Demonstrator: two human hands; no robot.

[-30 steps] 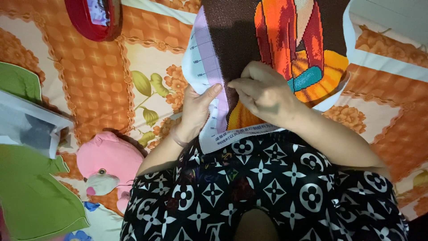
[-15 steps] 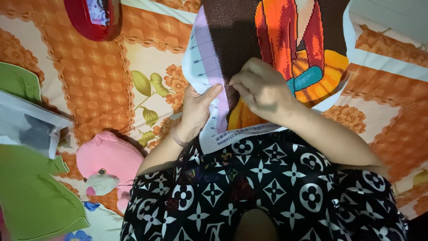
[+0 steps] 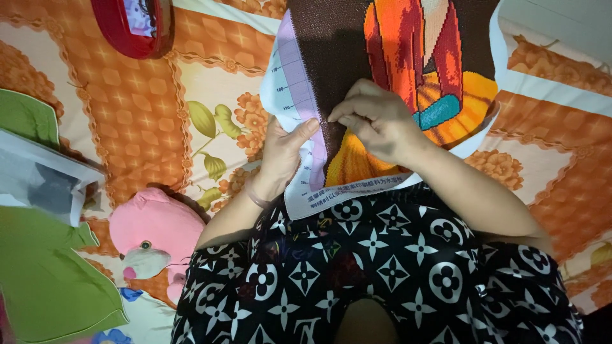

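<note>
Left hand: the left hand point(image 3: 284, 153) grips the left edge of the cross-stitch canvas point(image 3: 395, 76), thumb laid on top of the pale gridded margin, the other fingers tucked behind the cloth; closed on the canvas.
Right hand: the right hand point(image 3: 376, 118) rests on the front of the canvas, fingertips point(image 3: 338, 118) pinched together at the border between the margin and the dark brown stitched field; whether a needle sits in the pinch is too small to tell.
Hands to each other: close, the left thumb tip just beside the right fingertips, not clearly touching.
Canvas: it lies over the person's lap and runs up out of the top of the picture; stitched part shows a dark brown ground with an orange, red and yellow figure and a small teal patch; a white lower hem hangs over the lap.
Lap: patterned black-and-white fabric point(image 3: 382, 274) covers the person's legs beneath the canvas.
Bed: an orange and cream floral bedsheet point(image 3: 140, 121) lies under everything.
Left of the person: a pink plush toy point(image 3: 153, 232) lies on the sheet near the left forearm; a green garment point(image 3: 44, 280) sits further left, with a clear plastic bag point(image 3: 44, 178) above it.
Upper left: a red rounded object point(image 3: 134, 25), partly cut off by the frame edge, well apart from both hands.
</note>
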